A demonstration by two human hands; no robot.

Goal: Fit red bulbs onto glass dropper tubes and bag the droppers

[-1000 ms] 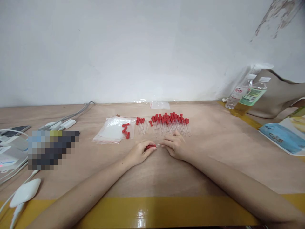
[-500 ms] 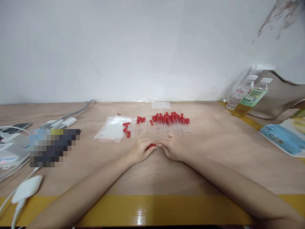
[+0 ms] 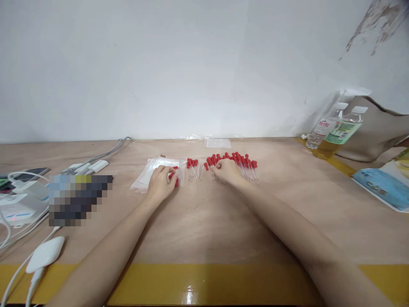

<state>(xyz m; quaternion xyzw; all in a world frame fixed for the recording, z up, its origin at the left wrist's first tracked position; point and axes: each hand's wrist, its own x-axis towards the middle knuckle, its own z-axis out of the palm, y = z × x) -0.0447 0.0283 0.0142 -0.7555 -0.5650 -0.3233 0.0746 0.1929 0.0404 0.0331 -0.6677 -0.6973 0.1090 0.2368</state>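
Note:
A row of glass droppers with red rubber bulbs (image 3: 247, 167) lies on the wooden table (image 3: 204, 217). A smaller bunch of droppers (image 3: 193, 168) lies to its left. My right hand (image 3: 225, 170) rests on the left end of the row, fingers curled and pinching a dropper. My left hand (image 3: 160, 182) sits on a stack of clear plastic bags (image 3: 150, 172), fingers closed round a loose red bulb (image 3: 175, 181), with another red bulb beside it.
Cables, a white adapter (image 3: 96, 165) and a white mouse-like device (image 3: 45, 253) lie at the left. Two plastic bottles (image 3: 335, 130) and a blue printed packet (image 3: 380, 183) stand at the right. Yellow tape (image 3: 204, 283) runs along the near edge. A small clear bag (image 3: 217, 143) lies by the wall.
Both hands left the table's middle, where they held one dropper between them. The left hand moved forward-left to the bags with the red bulb; the right moved forward onto the dropper row.

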